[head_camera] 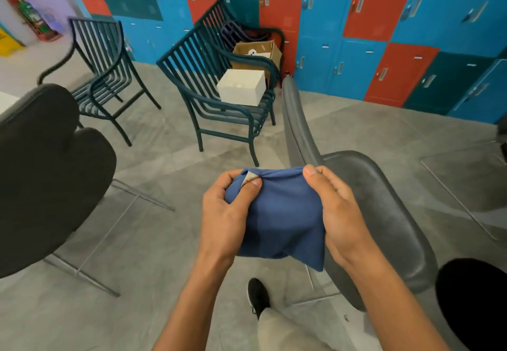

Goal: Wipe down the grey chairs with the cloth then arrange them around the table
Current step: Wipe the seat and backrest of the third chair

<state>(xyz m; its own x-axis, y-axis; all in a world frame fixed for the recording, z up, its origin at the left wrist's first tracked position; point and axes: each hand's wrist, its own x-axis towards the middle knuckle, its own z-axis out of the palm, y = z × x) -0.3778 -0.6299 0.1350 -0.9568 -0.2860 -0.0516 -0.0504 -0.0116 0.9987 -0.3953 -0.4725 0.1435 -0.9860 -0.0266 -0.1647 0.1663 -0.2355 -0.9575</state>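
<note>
A person looks down at their own two bare hands, which hold a blue cloth (277, 213) bunched between them at about waist height above a grey concrete floor (170, 241). The left hand (227, 213) grips the cloth's left side, thumb pressed over a small white tag at the top edge. The right hand (337, 213) grips the right side, thumb pinching the upper hem, fingers curled behind the fabric. Just right of the hands, and partly behind the right one, stands a grey chair (384, 213) with a smooth curved shell seat and a tall narrow back rising toward the lockers. At the left edge is a second, darker grey chair (52, 180) on thin metal legs, well apart from the hands. A sliver of white bench (6, 101) shows behind it at the far left. Ahead, between the person and the wall, stand dark teal slatted metal armchairs: one (104, 76) at the left, another (219, 103) in the middle carrying a white box (241, 87), and a third behind it holding an open cardboard box (258, 54). A wall of red, blue and teal lockers (384, 35) fills the background. The person's black shoe (258, 297) and pale trouser leg show below the hands. A dark rounded shape, unclear, sits at the lower right corner.
</note>
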